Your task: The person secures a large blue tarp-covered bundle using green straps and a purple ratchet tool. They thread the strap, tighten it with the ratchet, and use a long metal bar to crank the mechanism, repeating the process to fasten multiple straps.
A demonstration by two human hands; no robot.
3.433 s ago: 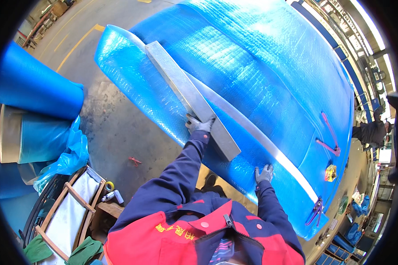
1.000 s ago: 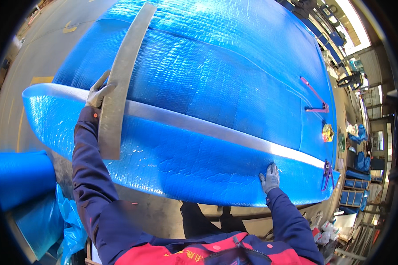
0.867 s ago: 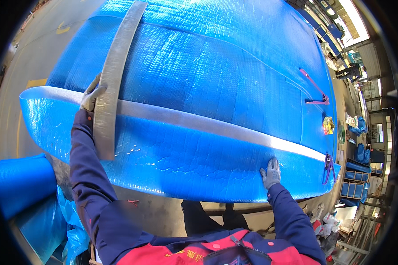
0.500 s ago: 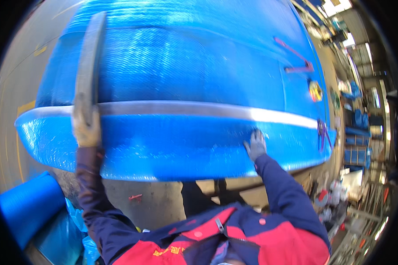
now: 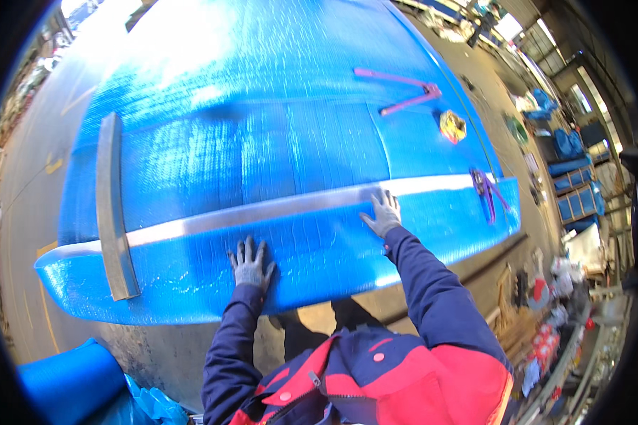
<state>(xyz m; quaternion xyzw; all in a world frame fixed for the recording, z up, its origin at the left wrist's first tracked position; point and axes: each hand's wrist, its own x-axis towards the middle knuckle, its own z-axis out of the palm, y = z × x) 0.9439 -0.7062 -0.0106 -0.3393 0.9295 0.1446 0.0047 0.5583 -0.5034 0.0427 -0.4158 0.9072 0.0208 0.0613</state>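
Fingers of both gloved hands lie spread and flat on the blue sheet [image 5: 276, 142]: left hand [image 5: 251, 263] below the long metal strip [image 5: 262, 210], right hand [image 5: 383, 214] touching it. Pressing-down stage, seemingly; next calls for firm, even pressure.

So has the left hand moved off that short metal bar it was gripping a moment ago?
Yes. The left hand has let go of the short metal bar and now lies flat on the blue sheet, to the bar's right, below the long metal strip.

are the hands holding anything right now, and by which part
Nothing is held. The left hand lies flat, fingers spread, on the blue wrapped bundle; the right hand presses on the grey strap.
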